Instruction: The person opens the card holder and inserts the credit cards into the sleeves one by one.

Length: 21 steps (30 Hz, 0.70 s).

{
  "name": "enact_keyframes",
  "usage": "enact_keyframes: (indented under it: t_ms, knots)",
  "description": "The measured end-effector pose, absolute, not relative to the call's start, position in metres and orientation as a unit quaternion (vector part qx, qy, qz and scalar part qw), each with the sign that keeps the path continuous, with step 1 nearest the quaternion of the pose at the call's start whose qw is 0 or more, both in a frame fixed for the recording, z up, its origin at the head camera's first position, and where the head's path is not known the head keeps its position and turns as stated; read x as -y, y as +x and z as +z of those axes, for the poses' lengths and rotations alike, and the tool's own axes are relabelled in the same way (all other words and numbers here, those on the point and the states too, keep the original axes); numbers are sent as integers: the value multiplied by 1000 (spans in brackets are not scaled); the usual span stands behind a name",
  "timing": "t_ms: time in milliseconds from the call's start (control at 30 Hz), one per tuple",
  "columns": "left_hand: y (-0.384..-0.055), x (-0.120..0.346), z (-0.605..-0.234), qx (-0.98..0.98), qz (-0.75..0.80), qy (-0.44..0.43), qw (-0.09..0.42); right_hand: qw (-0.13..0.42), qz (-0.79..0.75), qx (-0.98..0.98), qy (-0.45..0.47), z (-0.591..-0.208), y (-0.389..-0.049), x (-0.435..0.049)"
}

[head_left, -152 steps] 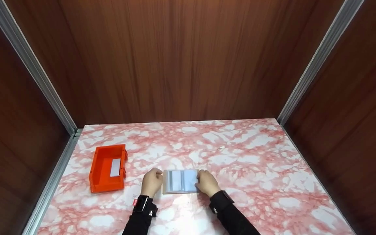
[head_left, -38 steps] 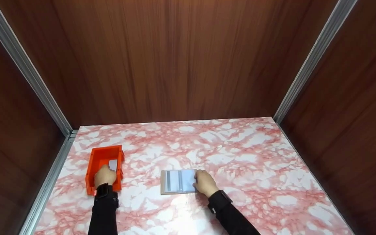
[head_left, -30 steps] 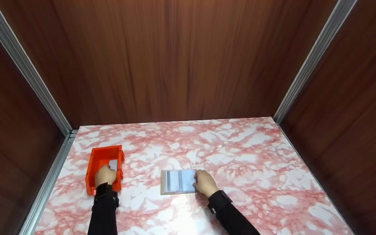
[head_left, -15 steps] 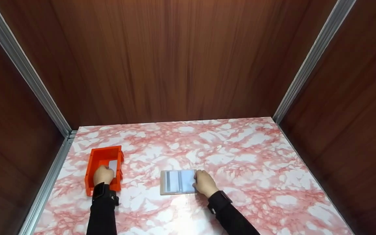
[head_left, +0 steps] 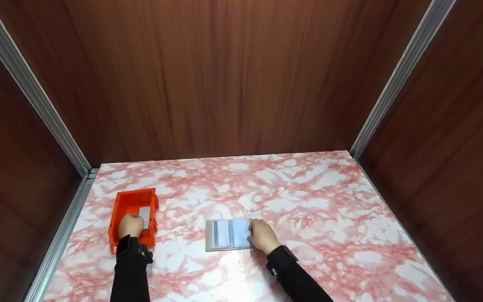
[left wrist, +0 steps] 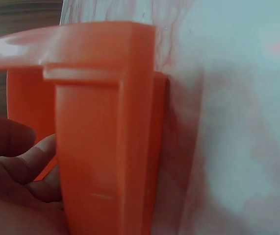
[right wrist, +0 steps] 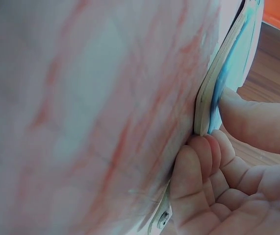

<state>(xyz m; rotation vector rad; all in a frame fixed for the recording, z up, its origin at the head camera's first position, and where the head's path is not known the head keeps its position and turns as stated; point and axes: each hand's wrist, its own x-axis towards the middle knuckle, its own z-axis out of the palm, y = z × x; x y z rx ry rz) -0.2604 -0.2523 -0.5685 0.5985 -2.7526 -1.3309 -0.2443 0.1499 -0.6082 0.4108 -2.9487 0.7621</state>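
An open card holder [head_left: 229, 234] with clear sleeves and a tan cover lies flat on the table. My right hand [head_left: 263, 236] pinches its right edge, thumb on the sleeves and fingers curled against the edge, as the right wrist view shows. My left hand [head_left: 131, 225] reaches into an orange bin [head_left: 114, 224], beside a white card [head_left: 144, 216] on the bin floor. In the left wrist view, the bin wall [left wrist: 95, 147] hides the left fingertips [left wrist: 46, 144], so whether they grip a card does not show.
A pink-and-white marbled table [head_left: 308, 201] spreads under everything. Dark wood panels [head_left: 241, 84] with metal corner rails [head_left: 401, 79] close it in at the back and sides. A snap button [right wrist: 163, 219] shows below the right fingers.
My left hand has left the card holder's left side and gone into the orange bin, where it has shifted slightly left. The right hand stays on the holder.
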Motion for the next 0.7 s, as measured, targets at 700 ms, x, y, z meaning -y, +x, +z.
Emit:
enact_keyframes:
  t_ms: [700]
  knots:
    - [-264,244,-581,860,-428,222,166,20,247,958,140,-605,-243,-150]
